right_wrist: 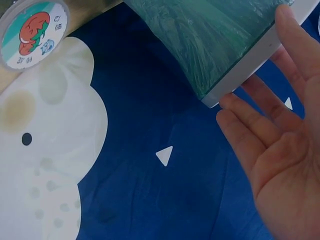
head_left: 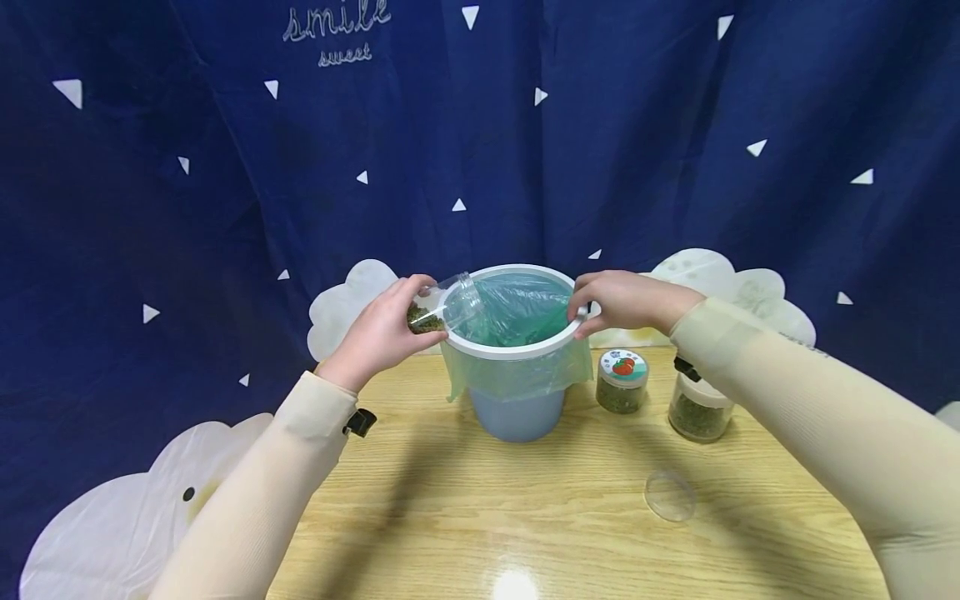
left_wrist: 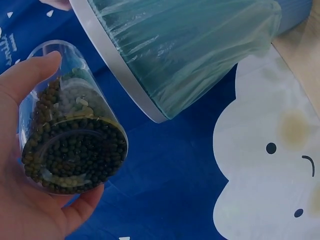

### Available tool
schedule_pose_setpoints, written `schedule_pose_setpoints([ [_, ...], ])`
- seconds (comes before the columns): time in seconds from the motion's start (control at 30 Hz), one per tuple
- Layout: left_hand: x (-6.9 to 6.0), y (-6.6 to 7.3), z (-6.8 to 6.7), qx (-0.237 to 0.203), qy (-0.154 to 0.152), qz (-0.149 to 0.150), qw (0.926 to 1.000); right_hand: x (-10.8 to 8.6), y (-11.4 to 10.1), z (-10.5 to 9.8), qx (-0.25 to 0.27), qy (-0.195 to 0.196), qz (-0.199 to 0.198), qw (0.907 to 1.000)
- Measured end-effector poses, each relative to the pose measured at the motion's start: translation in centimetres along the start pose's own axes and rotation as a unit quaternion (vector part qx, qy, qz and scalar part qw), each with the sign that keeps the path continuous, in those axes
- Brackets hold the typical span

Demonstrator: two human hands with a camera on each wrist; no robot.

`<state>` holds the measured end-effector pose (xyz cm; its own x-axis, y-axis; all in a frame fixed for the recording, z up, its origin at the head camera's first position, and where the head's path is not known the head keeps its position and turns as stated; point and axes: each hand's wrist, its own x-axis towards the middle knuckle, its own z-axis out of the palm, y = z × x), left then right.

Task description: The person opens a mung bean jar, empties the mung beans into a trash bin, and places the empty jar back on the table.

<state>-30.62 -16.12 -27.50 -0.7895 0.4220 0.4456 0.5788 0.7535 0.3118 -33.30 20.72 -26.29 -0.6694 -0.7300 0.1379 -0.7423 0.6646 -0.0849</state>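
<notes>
My left hand (head_left: pixel 381 331) grips a clear plastic jar (left_wrist: pixel 75 120) part-filled with small green beans that look like mung beans (left_wrist: pixel 80 155). The jar lies tilted, its mouth over the left side of a trash bin's white rim (head_left: pixel 504 353). In the left wrist view the beans are gathered toward the jar's base. A green plastic bag (head_left: pixel 517 304) lines the bin and folds down over its outside. At the bin's right side, my right hand (head_left: pixel 626 302) holds the rim, thumb and fingers on either side of it in the right wrist view.
Right of the bin stand a lidded jar with a tomato label (head_left: pixel 621 382) and another lidded jar (head_left: pixel 699 410), partly behind my right forearm. A clear round lid (head_left: pixel 670 496) lies on the wooden table (head_left: pixel 450 517). A dark blue curtain (head_left: pixel 495 133) hangs behind.
</notes>
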Motion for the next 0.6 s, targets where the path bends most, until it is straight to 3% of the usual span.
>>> schedule_pose_setpoints([
  [0.6, 0.04, -0.77, -0.19, 0.014, -0.001, 0.010, 0.9999, 0.15, -0.16, -0.06, -0.002, -0.006, 0.005, 1.0000],
])
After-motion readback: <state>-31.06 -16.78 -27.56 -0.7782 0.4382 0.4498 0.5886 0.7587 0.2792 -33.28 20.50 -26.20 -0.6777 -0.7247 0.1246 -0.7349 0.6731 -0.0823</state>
